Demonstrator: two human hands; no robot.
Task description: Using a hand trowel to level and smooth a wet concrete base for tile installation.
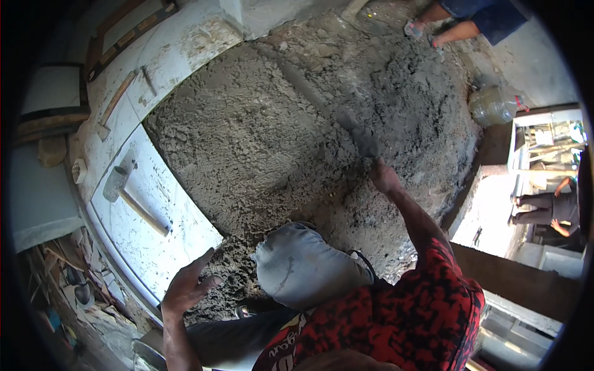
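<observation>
Right hand (383, 176) closed on trowel (365, 143) handle, blade in wet mortar (266, 123): heavy, gritty, yielding; left hand (185, 284) open, empty

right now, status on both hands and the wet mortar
Right hand gripping trowel, blade in wet mortar. Left hand open, spread at bed's near edge. Hammer lies beside it.
</observation>
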